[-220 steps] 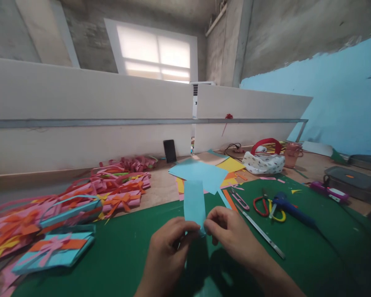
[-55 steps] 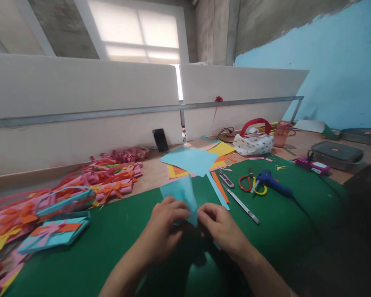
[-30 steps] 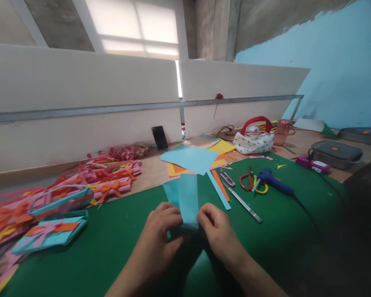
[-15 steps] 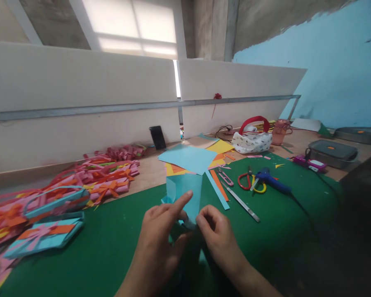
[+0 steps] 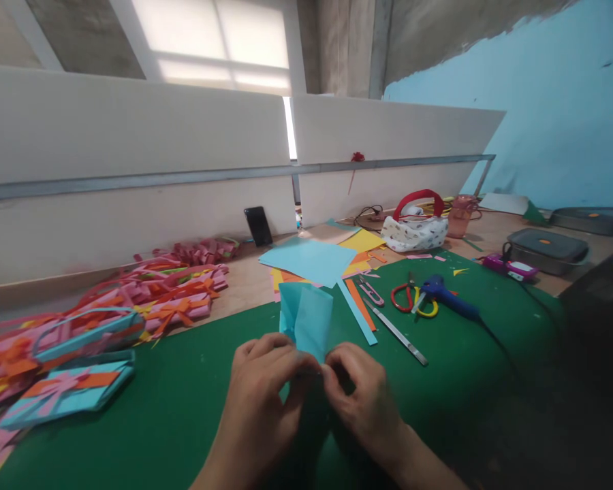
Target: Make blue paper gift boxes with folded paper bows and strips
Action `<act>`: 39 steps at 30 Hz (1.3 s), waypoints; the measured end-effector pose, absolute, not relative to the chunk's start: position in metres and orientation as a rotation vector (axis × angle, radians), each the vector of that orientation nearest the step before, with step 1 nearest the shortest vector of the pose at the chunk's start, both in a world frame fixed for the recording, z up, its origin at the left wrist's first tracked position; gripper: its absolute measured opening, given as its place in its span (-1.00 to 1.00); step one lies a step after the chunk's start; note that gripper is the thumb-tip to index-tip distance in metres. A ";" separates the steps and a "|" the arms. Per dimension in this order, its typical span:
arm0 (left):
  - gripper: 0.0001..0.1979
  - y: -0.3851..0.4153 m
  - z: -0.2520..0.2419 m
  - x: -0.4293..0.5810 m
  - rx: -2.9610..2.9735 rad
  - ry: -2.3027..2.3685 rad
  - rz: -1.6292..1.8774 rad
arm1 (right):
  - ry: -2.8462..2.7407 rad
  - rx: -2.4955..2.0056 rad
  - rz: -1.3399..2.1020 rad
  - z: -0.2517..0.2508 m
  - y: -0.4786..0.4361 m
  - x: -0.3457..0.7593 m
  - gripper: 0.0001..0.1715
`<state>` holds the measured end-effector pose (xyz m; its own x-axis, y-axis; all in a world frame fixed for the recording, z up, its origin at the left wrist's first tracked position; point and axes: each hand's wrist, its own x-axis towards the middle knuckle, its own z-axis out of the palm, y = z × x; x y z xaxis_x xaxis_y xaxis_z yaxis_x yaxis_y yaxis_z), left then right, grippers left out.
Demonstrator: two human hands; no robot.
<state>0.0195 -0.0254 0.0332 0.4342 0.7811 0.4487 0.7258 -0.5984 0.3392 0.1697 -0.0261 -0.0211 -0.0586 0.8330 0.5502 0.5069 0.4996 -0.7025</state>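
A folded light-blue paper (image 5: 310, 316), shaped like a small open bag, stands up between my hands above the green mat. My left hand (image 5: 273, 381) is closed on its lower left part, thumb and fingers pinching the near edge. Against that same edge, my right hand (image 5: 360, 388) pinches the lower right corner between thumb and forefinger. The two hands almost touch at the fingertips. My fingers hide the bottom of the paper. Just beyond it lie a blue paper strip (image 5: 358, 314), an orange paper strip (image 5: 362, 306) and a craft knife (image 5: 398, 335).
Finished paper bags with bows (image 5: 69, 395) are heaped at the left. Blue paper sheets (image 5: 311, 258) lie ahead. To the right are scissors (image 5: 403, 297), a blue glue gun (image 5: 444, 297) with its cord, a pouch (image 5: 413, 235) and a lidded box (image 5: 547, 252). A phone (image 5: 258, 226) leans at the back.
My left forefinger, raised over the paper before, has come down and curled onto its near edge. The paper's top has bowed open a little. My right hand keeps its pinch.
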 end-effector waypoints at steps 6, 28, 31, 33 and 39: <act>-0.85 -0.024 0.032 0.019 2.563 1.391 0.885 | -1.613 -1.167 0.671 -0.013 -0.027 0.176 -0.91; -0.21 -0.020 0.021 0.032 2.678 1.448 0.980 | -1.878 -1.121 0.148 -0.033 -0.026 0.172 -0.80; -0.20 -0.018 0.017 0.032 2.819 1.338 1.009 | -1.891 -1.081 0.058 -0.037 -0.024 0.170 -0.82; -0.32 -0.017 0.015 0.032 2.880 1.270 1.019 | -1.858 -1.059 0.055 -0.038 -0.023 0.169 -0.79; -0.39 -0.015 0.020 0.032 2.997 1.196 1.051 | -1.868 -1.064 -0.162 -0.035 -0.023 0.169 -0.79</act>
